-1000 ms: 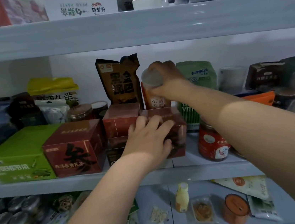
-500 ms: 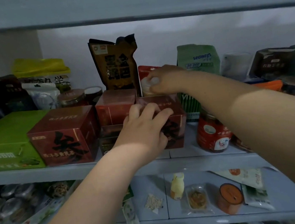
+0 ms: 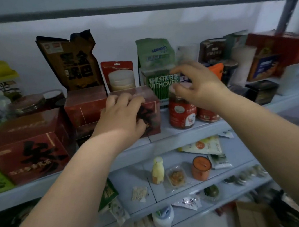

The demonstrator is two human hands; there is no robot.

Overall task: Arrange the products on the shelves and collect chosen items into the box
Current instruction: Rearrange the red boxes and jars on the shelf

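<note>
On shelf (image 3: 185, 133), left hand (image 3: 122, 116) on red box (image 3: 150, 109), right hand (image 3: 199, 84) open above sauce jar (image 3: 181, 111)

A plain white wall (image 3: 190, 23) is standing behind pale grey shelves (image 3: 185, 133), which are running in tiers, tilting across the view. An upper shelf edge (image 3: 132, 8) is casting shadow along the top. A grey upright post (image 3: 283, 14) is rising at right. Dim, cool light is falling evenly.
</note>
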